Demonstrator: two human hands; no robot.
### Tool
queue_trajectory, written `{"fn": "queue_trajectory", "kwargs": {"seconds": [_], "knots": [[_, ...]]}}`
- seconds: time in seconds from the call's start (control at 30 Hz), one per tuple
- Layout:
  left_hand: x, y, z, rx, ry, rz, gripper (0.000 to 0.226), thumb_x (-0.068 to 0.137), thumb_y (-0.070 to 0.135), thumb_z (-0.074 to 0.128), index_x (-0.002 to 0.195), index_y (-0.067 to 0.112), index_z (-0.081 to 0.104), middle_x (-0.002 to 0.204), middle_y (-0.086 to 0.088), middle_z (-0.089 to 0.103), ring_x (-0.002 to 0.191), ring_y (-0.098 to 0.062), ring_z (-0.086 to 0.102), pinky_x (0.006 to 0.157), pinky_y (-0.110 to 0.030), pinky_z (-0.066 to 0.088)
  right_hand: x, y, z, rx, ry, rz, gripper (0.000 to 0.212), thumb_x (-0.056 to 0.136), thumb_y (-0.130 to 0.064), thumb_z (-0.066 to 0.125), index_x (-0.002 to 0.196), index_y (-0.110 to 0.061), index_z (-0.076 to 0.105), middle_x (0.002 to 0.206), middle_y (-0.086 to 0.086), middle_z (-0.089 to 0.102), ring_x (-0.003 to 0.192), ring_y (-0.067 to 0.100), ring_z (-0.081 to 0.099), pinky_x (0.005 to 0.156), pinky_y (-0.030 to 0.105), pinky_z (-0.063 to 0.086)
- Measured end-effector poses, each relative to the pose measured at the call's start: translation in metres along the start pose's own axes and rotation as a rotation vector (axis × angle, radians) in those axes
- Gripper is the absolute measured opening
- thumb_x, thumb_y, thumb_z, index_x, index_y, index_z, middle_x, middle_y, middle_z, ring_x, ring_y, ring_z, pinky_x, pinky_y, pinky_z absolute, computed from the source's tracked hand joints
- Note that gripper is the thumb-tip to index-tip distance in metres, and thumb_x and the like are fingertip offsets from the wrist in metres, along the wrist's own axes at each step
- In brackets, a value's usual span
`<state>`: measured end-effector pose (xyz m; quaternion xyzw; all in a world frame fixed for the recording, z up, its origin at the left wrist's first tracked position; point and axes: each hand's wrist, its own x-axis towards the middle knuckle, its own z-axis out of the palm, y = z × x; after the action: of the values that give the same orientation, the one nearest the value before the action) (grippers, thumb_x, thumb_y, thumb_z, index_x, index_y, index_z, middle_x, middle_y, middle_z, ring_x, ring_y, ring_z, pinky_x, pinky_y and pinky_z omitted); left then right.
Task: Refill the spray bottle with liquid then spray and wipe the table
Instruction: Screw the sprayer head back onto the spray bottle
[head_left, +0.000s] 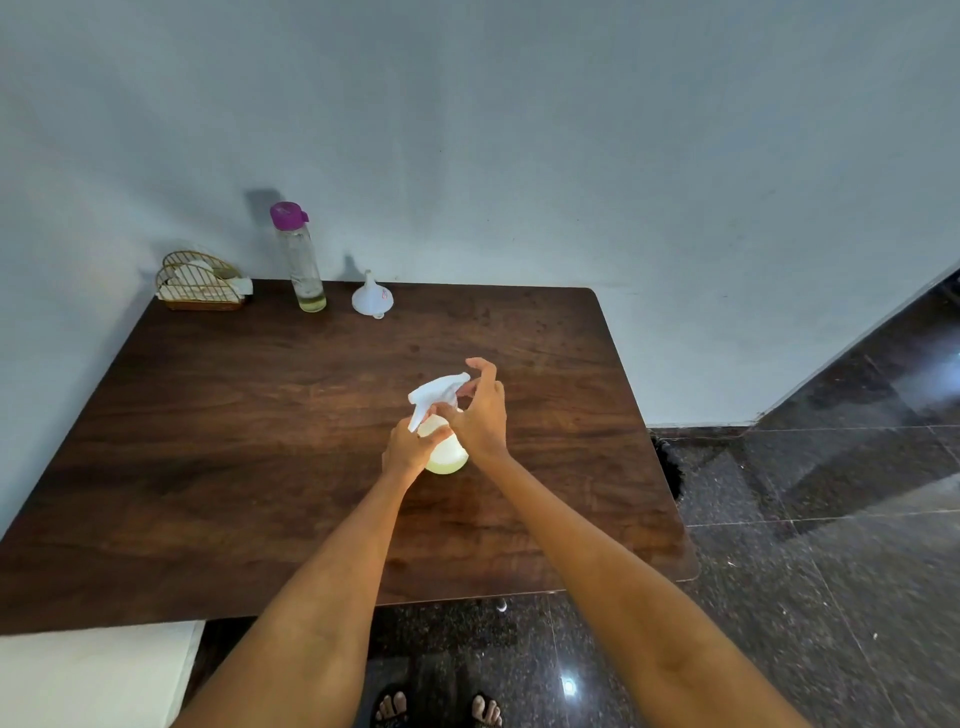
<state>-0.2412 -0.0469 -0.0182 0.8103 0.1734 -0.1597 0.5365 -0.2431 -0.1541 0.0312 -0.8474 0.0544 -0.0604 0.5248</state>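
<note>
Spray bottle: a translucent round plastic spray bottle (445, 453) holding pale yellow liquid stood upright near the middle of the dark wooden table (260, 415), its long axis vertical.
Trigger head: the white plastic trigger head (435, 396) sat tilted atop the bottle neck, nozzle toward the far right; whether it was threaded home could not be told.
Left hand: the left hand (410, 449) gripped the bottle's shoulder from the near left, fingers curled round it.
Right hand: the right hand (480, 415) pinched the collar below the head, the remaining fingers spread upward; it was the nearer hand to the head.
Governing relation: the head lay directly above the grip, so turning would run about the vertical axis.
Supplies: a clear tall bottle with a purple cap (300, 257) and a white plastic funnel (372, 296) stood at the far edge, well apart from the hands.
</note>
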Motion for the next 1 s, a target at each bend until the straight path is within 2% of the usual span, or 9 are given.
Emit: {"fn": "queue_trajectory", "kwargs": {"seconds": [0.07, 0.23, 0.33, 0.43, 0.53, 0.63, 0.77, 0.9, 1.0], "knots": [[0.007, -0.005, 0.002, -0.005, -0.004, -0.004, 0.084, 0.062, 0.062, 0.063, 0.129, 0.013, 0.053, 0.126, -0.009, 0.061, 0.113, -0.027, 0.059, 0.097, -0.048, 0.049, -0.002, -0.002, -0.002, 0.006, 0.033, 0.026, 0.074, 0.072, -0.023, 0.078, 0.133, -0.017, 0.036, 0.101, 0.001, 0.054, 0.102, 0.016, 0.053, 0.081, 0.019, 0.047], [-0.004, 0.003, 0.004, -0.099, 0.011, 0.036, 0.046, 0.086, 0.028, 0.066, 0.125, 0.005, 0.056, 0.123, -0.016, 0.062, 0.112, -0.031, 0.059, 0.095, -0.042, 0.05, -0.008, 0.002, 0.002, 0.06, -0.032, -0.003, 0.077, 0.08, -0.029, 0.069, 0.143, -0.019, 0.025, 0.139, 0.007, 0.046, 0.124, 0.02, 0.048, 0.099, 0.03, 0.042], [-0.009, 0.004, 0.007, -0.132, 0.014, 0.067, 0.048, 0.088, 0.022, 0.065, 0.131, 0.005, 0.052, 0.124, -0.009, 0.06, 0.118, -0.029, 0.056, 0.095, -0.04, 0.047, -0.006, 0.003, 0.0, 0.05, -0.026, 0.018, 0.073, 0.082, -0.02, 0.07, 0.141, -0.019, 0.028, 0.137, 0.006, 0.049, 0.118, 0.019, 0.053, 0.101, 0.033, 0.045], [-0.007, 0.002, 0.008, -0.085, 0.015, 0.112, 0.053, 0.088, 0.026, 0.064, 0.136, 0.01, 0.05, 0.133, -0.011, 0.057, 0.122, -0.029, 0.054, 0.101, -0.043, 0.047, -0.005, 0.005, -0.004, 0.029, 0.023, 0.034, 0.078, 0.073, -0.021, 0.078, 0.137, -0.018, 0.032, 0.125, 0.005, 0.052, 0.104, 0.01, 0.05, 0.093, 0.026, 0.047], [-0.001, -0.004, 0.008, -0.063, 0.009, 0.11, 0.052, 0.087, 0.03, 0.065, 0.134, 0.012, 0.053, 0.131, -0.011, 0.059, 0.12, -0.029, 0.056, 0.1, -0.048, 0.048, -0.005, 0.004, -0.005, 0.055, -0.029, 0.023, 0.078, 0.078, -0.015, 0.073, 0.14, -0.016, 0.026, 0.132, 0.007, 0.05, 0.111, 0.01, 0.048, 0.101, 0.035, 0.045], [0.004, -0.009, 0.008, -0.034, 0.004, 0.117, 0.057, 0.084, 0.04, 0.065, 0.133, 0.013, 0.053, 0.13, -0.01, 0.06, 0.119, -0.029, 0.056, 0.099, -0.05, 0.048, -0.005, 0.001, -0.005, 0.063, -0.092, 0.037, 0.073, 0.085, -0.008, 0.064, 0.144, -0.016, 0.022, 0.142, 0.008, 0.044, 0.121, 0.021, 0.05, 0.105, 0.037, 0.042], [0.005, -0.009, 0.007, -0.011, -0.018, 0.133, 0.059, 0.084, 0.041, 0.064, 0.136, 0.016, 0.051, 0.129, -0.009, 0.06, 0.118, -0.027, 0.057, 0.098, -0.05, 0.049, -0.003, 0.0, -0.004, 0.038, -0.037, 0.064, 0.079, 0.076, -0.013, 0.074, 0.14, -0.015, 0.028, 0.126, 0.008, 0.056, 0.113, 0.019, 0.054, 0.102, 0.037, 0.047], [0.004, -0.009, 0.007, -0.028, -0.021, 0.149, 0.071, 0.073, 0.053, 0.061, 0.135, 0.019, 0.052, 0.128, -0.006, 0.06, 0.117, -0.026, 0.057, 0.097, -0.05, 0.049, 0.001, -0.009, -0.014, 0.02, -0.134, 0.056, 0.085, 0.078, -0.011, 0.073, 0.145, -0.013, 0.021, 0.13, 0.009, 0.057, 0.118, 0.021, 0.052, 0.102, 0.027, 0.037], [0.005, -0.01, 0.008, -0.033, -0.012, 0.164, 0.079, 0.064, 0.063, 0.055, 0.131, 0.021, 0.054, 0.124, -0.006, 0.063, 0.113, -0.024, 0.058, 0.096, -0.05, 0.05, 0.004, -0.011, -0.017, -0.034, -0.193, 0.041, 0.08, 0.081, -0.006, 0.069, 0.145, -0.011, 0.022, 0.138, 0.011, 0.049, 0.121, 0.024, 0.05, 0.093, 0.019, 0.035]]}}
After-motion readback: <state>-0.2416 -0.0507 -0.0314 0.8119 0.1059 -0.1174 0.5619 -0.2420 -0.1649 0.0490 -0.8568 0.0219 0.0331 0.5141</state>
